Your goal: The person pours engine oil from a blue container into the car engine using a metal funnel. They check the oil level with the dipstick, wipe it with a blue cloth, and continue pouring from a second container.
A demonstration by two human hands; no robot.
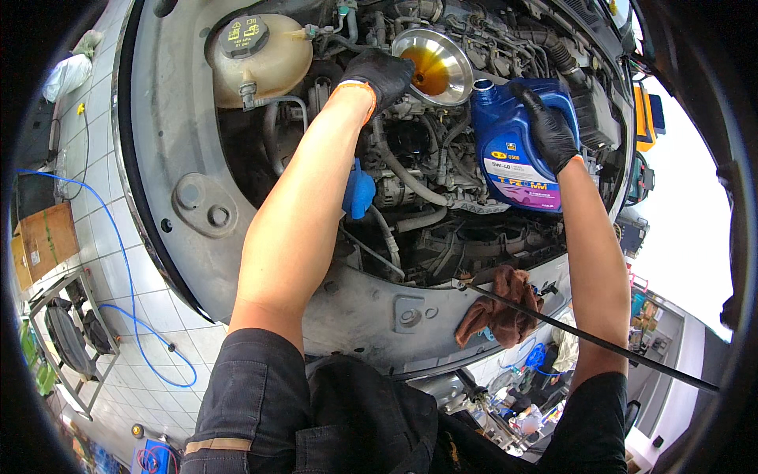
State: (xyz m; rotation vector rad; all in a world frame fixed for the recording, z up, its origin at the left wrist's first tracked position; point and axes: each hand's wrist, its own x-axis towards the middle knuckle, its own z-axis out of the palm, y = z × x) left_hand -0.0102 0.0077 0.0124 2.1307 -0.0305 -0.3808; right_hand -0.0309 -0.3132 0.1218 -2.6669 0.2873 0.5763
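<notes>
I lean over an open car engine bay [426, 158]. My left hand [380, 75], in a black glove, grips the rim of a metal funnel [442, 59] that stands in the engine and holds amber oil. In a black glove too, my right hand [545, 126] is closed on the handle of a blue oil jug [509, 150]. The jug is uncapped and stands roughly upright, its mouth beside the funnel's right edge.
A cream coolant tank [260, 55] with a black cap sits at the bay's left. A brown rag [501, 308] lies on the front panel beside a thin black prop rod [600, 344]. A blue hose [130, 308], a cardboard box [43, 241] and a metal rack [67, 336] are on the tiled floor at left.
</notes>
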